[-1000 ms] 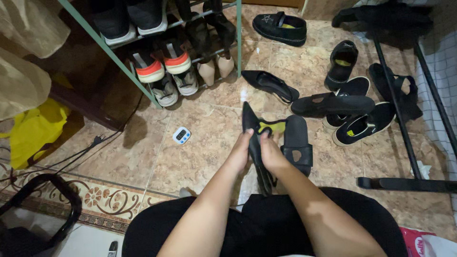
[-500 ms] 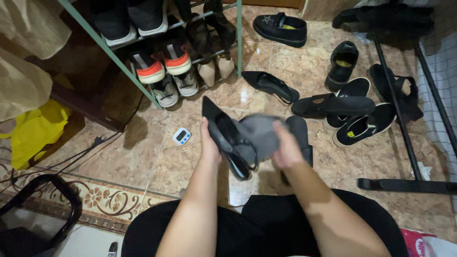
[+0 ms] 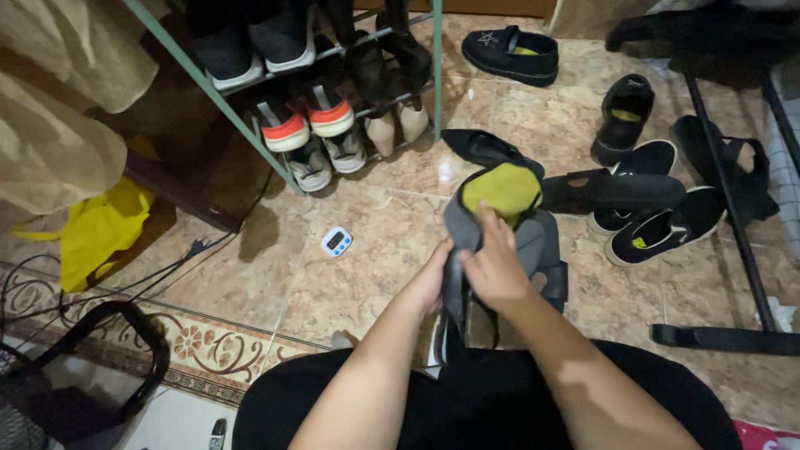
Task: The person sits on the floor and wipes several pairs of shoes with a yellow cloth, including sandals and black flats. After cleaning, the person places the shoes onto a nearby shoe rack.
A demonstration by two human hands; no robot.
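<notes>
A black shoe (image 3: 454,279) is gripped by left hand (image 3: 433,279) and right hand (image 3: 493,271), yellow-grey cloth (image 3: 500,193) pressed on it, right of the small white timer (image 3: 336,242)

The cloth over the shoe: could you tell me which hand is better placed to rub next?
Right, probably. The right hand lies on the grey-yellow cloth draped over the black shoe, while the left hand grips the shoe from beside.

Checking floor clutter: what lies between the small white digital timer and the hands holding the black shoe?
Head view: nothing but bare marbled tan floor tile lies between the small white digital timer and the left hand.
</notes>
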